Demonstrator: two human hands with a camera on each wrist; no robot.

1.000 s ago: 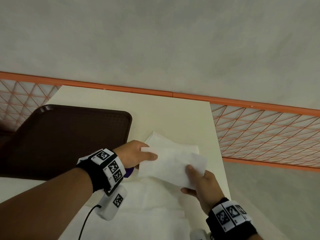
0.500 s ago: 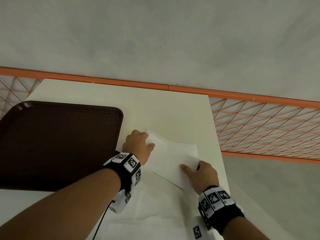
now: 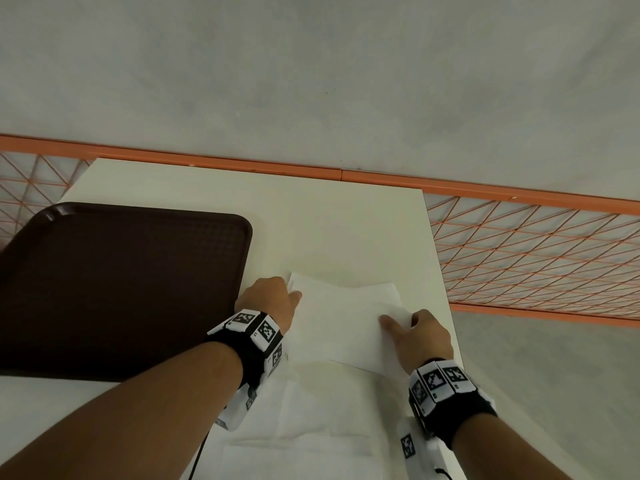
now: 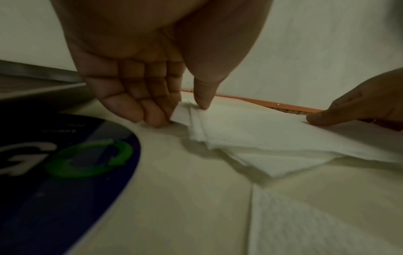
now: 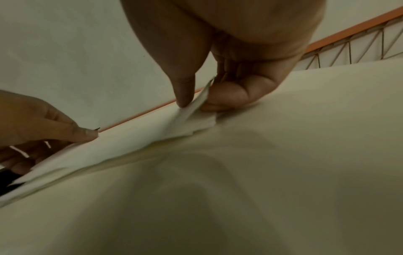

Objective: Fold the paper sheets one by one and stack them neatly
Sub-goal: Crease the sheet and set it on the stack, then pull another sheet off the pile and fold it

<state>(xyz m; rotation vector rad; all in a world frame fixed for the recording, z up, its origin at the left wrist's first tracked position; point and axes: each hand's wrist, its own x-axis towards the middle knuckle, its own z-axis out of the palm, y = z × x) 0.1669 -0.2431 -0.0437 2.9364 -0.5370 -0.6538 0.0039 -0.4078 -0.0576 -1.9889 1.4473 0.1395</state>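
Since one second ago we have lowered the folded sheet (image 3: 341,320) from the air down onto the table (image 3: 311,230), and both our hands came down with it. Now it lies flat on the right part of the table, just beside the brown tray (image 3: 121,282), and its near edge overlaps the unfolded sheets (image 3: 311,403) that wait closer to us.

Our left hand (image 3: 272,299) pinches the left end of the sheet: in the left wrist view the thumb presses on top of the layers and the curled fingers (image 4: 152,113) are at the edge below. Our right hand (image 3: 420,336) pinches the right corner between thumb and curled fingers (image 5: 226,100); this corner stands a little up from the table.

We judge the paper as very light, thin and soft, like a napkin. It does not keep its form alone, it bends and it can slide on the smooth table, and a strong pull may tear it. So it is better to hold it at the two opposite ends near the corners, as now, with light pressure, and to keep all layers together under the thumbs. If we release one end too early, the layers may open or shift and the stack will not be neat.

A dark blue round thing with green letters (image 4: 65,155) lies near the left wrist.
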